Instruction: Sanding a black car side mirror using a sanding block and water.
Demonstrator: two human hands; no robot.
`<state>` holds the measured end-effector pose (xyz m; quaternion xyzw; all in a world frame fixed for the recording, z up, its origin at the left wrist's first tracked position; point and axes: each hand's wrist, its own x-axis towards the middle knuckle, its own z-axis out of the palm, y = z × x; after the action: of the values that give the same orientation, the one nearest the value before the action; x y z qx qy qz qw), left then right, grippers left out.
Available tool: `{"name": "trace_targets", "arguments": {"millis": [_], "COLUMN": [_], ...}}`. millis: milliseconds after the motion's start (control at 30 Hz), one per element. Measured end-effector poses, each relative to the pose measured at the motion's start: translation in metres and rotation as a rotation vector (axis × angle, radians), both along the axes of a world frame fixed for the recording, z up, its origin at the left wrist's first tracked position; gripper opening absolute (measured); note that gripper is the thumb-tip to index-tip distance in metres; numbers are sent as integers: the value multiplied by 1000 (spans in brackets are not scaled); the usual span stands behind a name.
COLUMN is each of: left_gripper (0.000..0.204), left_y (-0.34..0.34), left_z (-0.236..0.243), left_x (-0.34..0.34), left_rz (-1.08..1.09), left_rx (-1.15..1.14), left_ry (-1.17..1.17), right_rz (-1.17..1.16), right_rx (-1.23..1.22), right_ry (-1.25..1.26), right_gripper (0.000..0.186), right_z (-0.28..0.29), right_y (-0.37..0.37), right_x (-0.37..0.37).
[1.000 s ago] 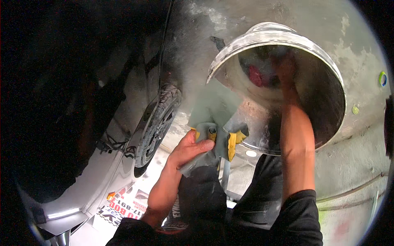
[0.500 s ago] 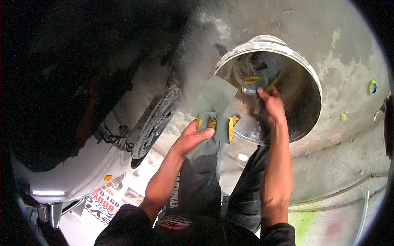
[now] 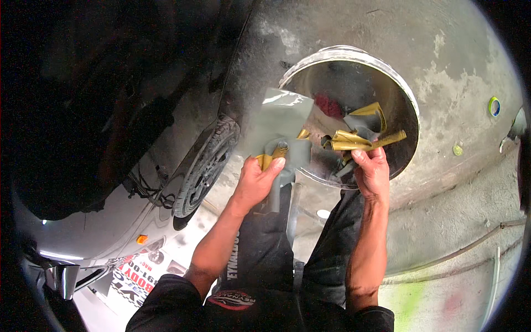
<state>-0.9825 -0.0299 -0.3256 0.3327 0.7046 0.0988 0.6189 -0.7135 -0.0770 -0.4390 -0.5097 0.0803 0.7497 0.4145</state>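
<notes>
My left hand [image 3: 258,180] is closed on a bunch of sandpaper sheets [image 3: 287,116], grey on one face, with curled yellow-backed pieces among them. Over the mouth of a large round bucket [image 3: 414,102], my right hand [image 3: 372,174] pinches several rolled, yellow-backed sandpaper pieces [image 3: 354,141] between thumb and fingers. Inside the bucket lie a red crumpled thing [image 3: 328,105] and a folded grey and yellow sheet [image 3: 368,117]. The bucket's bottom is partly hidden by my hand and the pieces.
A car with a dusty wheel [image 3: 204,182] and an orange side light [image 3: 142,239] stands on the left. On the concrete floor to the right lie a green-and-blue tape roll [image 3: 494,106] and a small yellow-green scrap [image 3: 457,149]. A hose [image 3: 459,260] runs along the right.
My right hand has come up from inside the bucket, now holding rolled sandpaper pieces. My left hand still grips its sheets, which have tilted slightly.
</notes>
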Motion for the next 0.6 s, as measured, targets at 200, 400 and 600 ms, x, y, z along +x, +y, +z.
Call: {"name": "trace_targets", "arguments": {"millis": [200, 400, 600], "left_gripper": [27, 27, 29], "left_y": [22, 25, 28], "left_z": [-10, -17, -26], "left_x": [32, 41, 43], "left_rz": [-166, -131, -158], "left_rx": [130, 101, 58], "left_ry": [170, 181, 223], "right_rz": [-102, -61, -36], "right_rx": [60, 73, -9], "right_ry": [123, 100, 76], "right_gripper": [53, 44, 43], "right_z": [0, 15, 19], "right_y": [-18, -3, 1], "right_x": [11, 11, 9]}}
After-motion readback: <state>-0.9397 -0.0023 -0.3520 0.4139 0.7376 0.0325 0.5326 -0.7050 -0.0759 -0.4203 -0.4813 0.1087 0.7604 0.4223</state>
